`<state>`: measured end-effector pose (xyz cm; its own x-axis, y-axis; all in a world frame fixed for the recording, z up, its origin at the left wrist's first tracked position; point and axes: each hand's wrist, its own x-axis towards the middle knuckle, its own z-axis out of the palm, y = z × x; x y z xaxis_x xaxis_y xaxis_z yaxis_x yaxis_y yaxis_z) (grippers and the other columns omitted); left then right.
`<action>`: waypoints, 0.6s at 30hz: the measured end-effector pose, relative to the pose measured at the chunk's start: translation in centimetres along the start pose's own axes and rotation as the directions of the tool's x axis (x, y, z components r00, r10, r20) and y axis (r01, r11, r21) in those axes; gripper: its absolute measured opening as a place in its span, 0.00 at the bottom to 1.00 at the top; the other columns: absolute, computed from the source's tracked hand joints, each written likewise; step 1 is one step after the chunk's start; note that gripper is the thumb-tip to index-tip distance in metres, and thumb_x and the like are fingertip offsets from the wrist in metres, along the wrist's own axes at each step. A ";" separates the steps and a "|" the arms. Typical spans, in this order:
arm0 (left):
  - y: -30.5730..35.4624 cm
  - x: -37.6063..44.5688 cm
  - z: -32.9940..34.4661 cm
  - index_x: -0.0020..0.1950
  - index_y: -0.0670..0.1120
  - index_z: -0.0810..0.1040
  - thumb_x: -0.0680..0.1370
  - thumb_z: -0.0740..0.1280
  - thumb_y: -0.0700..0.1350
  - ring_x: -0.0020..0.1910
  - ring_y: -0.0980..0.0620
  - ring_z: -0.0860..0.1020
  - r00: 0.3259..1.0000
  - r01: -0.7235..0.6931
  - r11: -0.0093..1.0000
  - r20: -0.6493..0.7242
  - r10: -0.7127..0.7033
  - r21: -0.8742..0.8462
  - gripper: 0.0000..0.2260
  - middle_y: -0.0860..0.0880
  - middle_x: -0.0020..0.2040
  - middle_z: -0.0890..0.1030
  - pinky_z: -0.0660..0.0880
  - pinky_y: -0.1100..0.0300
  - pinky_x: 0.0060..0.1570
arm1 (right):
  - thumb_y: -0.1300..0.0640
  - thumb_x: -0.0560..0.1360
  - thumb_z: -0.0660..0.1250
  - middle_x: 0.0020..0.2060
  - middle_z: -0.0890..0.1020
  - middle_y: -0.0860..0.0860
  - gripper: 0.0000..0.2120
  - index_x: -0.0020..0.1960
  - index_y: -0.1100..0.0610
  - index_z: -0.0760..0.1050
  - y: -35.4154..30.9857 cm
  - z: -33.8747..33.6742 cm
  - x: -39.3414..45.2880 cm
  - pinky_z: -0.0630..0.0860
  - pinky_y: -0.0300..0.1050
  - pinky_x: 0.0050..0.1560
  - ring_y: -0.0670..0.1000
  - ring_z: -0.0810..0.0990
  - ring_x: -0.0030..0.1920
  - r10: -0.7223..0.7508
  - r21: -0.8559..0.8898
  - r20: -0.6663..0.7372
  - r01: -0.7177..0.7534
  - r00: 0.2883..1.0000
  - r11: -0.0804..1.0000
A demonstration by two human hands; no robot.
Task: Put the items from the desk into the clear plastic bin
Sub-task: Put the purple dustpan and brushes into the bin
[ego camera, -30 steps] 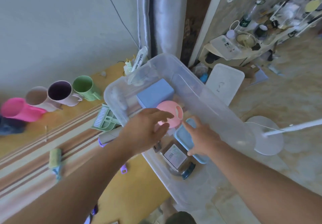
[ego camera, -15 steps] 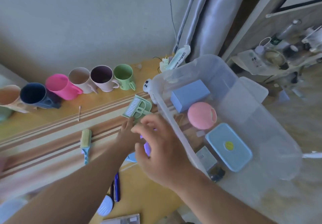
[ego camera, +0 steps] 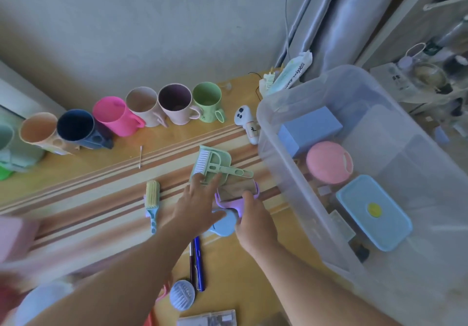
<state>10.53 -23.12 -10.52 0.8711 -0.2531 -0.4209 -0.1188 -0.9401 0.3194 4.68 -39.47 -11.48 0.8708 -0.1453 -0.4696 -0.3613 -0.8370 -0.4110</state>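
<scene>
The clear plastic bin (ego camera: 276, 163) stands at the desk's right end and holds a blue box (ego camera: 309, 128), a pink round case (ego camera: 329, 166) and a light blue lidded container (ego camera: 374, 214). On the desk lies a green mini dustpan with brush (ego camera: 215, 163). My left hand (ego camera: 197, 206) is open, its spread fingertips resting on the dustpan's near edge. Just right of it, my right hand (ego camera: 253, 219) curls around the handle of a purple roller (ego camera: 238, 194), thumb on the frame. A light blue round item (ego camera: 224, 224) lies partly hidden between my hands.
A row of several coloured mugs (ego camera: 174, 102) lines the wall. A small brush (ego camera: 152, 199), a cotton swab (ego camera: 140, 157), pens (ego camera: 197, 262), a round blue comb (ego camera: 182, 294), a white toy (ego camera: 244, 118) and a wipes pack (ego camera: 291, 72) lie on the desk.
Both hands left the bin and moved left onto the desk. My right hand closed on the purple roller and my left hand reached the dustpan. The view swung left.
</scene>
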 end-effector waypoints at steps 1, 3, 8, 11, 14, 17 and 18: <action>-0.3 -0.9 0.4 0.78 0.60 0.58 0.68 0.77 0.61 0.61 0.41 0.74 1.000 -0.010 0.999 -0.020 0.009 -0.040 0.44 0.47 0.70 0.62 0.78 0.49 0.55 | 0.59 0.78 0.69 0.54 0.77 0.54 0.21 0.66 0.49 0.64 0.0 -0.1 0.1 0.80 0.53 0.40 0.60 0.82 0.51 0.004 0.018 -0.006 -0.004 1.000 1.000; -1.2 -2.7 1.5 0.74 0.55 0.64 0.64 0.80 0.62 0.59 0.45 0.75 0.999 -0.010 0.998 -0.040 0.008 -0.061 0.44 0.48 0.66 0.65 0.75 0.53 0.54 | 0.57 0.78 0.70 0.54 0.77 0.54 0.23 0.67 0.49 0.62 -0.3 -0.6 0.0 0.82 0.54 0.42 0.61 0.82 0.50 0.017 0.044 -0.004 -0.017 1.000 0.999; -2.9 -4.1 3.8 0.71 0.50 0.73 0.63 0.80 0.60 0.65 0.43 0.74 0.997 -0.072 0.992 -0.018 0.074 0.106 0.39 0.48 0.66 0.76 0.73 0.50 0.63 | 0.62 0.78 0.65 0.62 0.71 0.53 0.24 0.69 0.48 0.62 -3.3 -4.6 -2.7 0.81 0.57 0.50 0.60 0.80 0.53 -0.060 0.203 0.044 0.050 0.997 0.978; -1.9 -3.8 2.5 0.67 0.56 0.75 0.69 0.74 0.57 0.60 0.44 0.79 0.995 -0.092 0.982 0.055 0.084 0.165 0.27 0.51 0.61 0.80 0.75 0.52 0.51 | 0.61 0.75 0.64 0.59 0.72 0.47 0.23 0.66 0.45 0.65 -5.5 -9.0 -6.2 0.78 0.51 0.55 0.52 0.75 0.55 -0.256 0.381 0.028 0.227 0.966 0.896; -2.2 -3.3 1.7 0.63 0.57 0.72 0.73 0.67 0.56 0.58 0.48 0.79 0.974 -0.110 0.983 0.214 0.077 0.147 0.19 0.54 0.55 0.77 0.71 0.55 0.46 | 0.62 0.76 0.67 0.50 0.73 0.42 0.22 0.64 0.43 0.67 -6.1 -14.3 -9.3 0.71 0.36 0.46 0.42 0.73 0.44 -0.401 0.469 -0.118 0.407 0.908 0.784; -2.1 -2.9 1.0 0.66 0.57 0.71 0.73 0.71 0.55 0.60 0.51 0.76 0.957 -0.135 0.984 0.272 0.099 0.118 0.22 0.55 0.54 0.71 0.65 0.58 0.46 | 0.64 0.77 0.69 0.50 0.76 0.43 0.22 0.66 0.47 0.71 -3.5 -20.5 -9.8 0.68 0.34 0.45 0.41 0.74 0.41 -0.436 0.412 -0.369 0.565 0.821 0.715; -1.8 -2.8 0.6 0.67 0.57 0.70 0.73 0.71 0.55 0.59 0.52 0.76 0.954 -0.127 0.985 0.287 0.089 0.116 0.23 0.56 0.53 0.70 0.64 0.59 0.46 | 0.63 0.77 0.70 0.51 0.77 0.44 0.22 0.68 0.49 0.72 -1.9 -22.2 -9.0 0.70 0.37 0.46 0.41 0.74 0.42 -0.417 0.342 -0.447 0.582 0.791 0.738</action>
<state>8.02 -20.82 -10.43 0.6833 -0.3907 -0.6167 -0.2831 -0.9204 0.2695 4.92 -48.27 10.89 0.9889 -0.0014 0.1487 0.1262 -0.5219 -0.8436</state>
